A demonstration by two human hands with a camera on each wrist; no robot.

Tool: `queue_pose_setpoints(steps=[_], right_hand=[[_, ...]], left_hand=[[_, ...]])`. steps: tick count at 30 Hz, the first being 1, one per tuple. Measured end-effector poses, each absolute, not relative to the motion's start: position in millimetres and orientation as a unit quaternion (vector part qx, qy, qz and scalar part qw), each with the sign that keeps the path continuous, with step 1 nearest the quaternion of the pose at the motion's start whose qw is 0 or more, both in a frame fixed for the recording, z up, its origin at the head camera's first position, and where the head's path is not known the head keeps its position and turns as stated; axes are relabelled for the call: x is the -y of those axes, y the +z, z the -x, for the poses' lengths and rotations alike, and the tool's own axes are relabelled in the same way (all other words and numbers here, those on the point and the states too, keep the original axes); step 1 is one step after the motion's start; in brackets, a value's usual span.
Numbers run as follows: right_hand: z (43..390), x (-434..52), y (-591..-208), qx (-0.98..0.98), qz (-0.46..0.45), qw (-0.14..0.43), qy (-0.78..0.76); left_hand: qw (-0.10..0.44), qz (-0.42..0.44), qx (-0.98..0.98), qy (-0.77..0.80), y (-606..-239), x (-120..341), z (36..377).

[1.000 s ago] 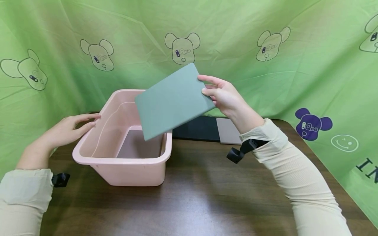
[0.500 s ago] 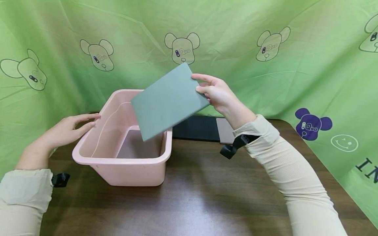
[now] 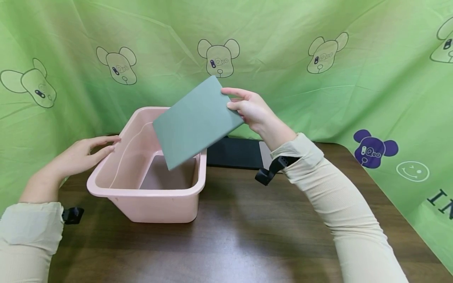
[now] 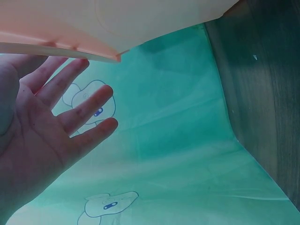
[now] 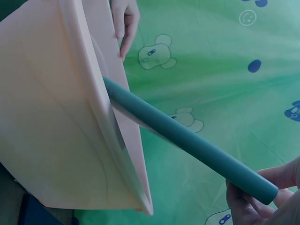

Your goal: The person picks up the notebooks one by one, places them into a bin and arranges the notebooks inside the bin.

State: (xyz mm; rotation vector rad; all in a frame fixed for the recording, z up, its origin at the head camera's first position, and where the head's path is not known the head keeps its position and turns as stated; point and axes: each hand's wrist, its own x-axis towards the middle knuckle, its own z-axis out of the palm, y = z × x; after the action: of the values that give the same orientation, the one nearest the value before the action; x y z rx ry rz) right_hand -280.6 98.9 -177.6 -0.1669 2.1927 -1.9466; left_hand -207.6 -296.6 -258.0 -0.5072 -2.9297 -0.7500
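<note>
Head view: the right hand (image 3: 252, 110) is pinching the book (image 3: 196, 122) by its upper-right short edge, thumb lying over the near face and fingers going behind. From that grip the book is stretching away leftward and down, its long axis running towards the tub (image 3: 159, 208) and its lowest corner hanging over the tub's mouth; whether that corner is dipping below the rim (image 3: 145, 192), I can't quite tell. Across from it, the left hand (image 3: 83, 157) is resting on the rim's left side, fingers loose and holding nothing, well apart from the book, leaving the right hand the nearer. Beyond, to the tub's right, a black slab (image 3: 234, 153) and a grey slab (image 3: 264, 152) are lying flat on the table (image 3: 230, 236).
</note>
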Motion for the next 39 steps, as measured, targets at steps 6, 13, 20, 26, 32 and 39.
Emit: queue_pose_setpoints(steps=[6, 13, 20, 26, 32, 39], right_hand=[[283, -94, -178, -0.746, 0.053, 0.109, -0.655], [286, -85, -177, -0.750, 0.052, 0.113, -0.650], [289, -77, -177, -0.759, 0.044, 0.117, -0.639], [291, -71, -176, -0.757, 0.045, 0.120, -0.640], [292, -64, -174, -0.762, 0.036, 0.124, -0.634], [295, -59, -173, -0.771, 0.033, 0.125, -0.624]], left_hand=[[0.033, 0.162, 0.955, -0.245, -259, 297, 209], [0.031, 0.159, 0.956, -0.243, -258, 298, 208], [0.034, 0.160, 0.956, -0.245, -258, 298, 208], [0.033, 0.158, 0.956, -0.246, -257, 298, 208], [0.028, 0.157, 0.956, -0.246, -256, 297, 207], [0.031, 0.158, 0.956, -0.245, -257, 297, 207]])
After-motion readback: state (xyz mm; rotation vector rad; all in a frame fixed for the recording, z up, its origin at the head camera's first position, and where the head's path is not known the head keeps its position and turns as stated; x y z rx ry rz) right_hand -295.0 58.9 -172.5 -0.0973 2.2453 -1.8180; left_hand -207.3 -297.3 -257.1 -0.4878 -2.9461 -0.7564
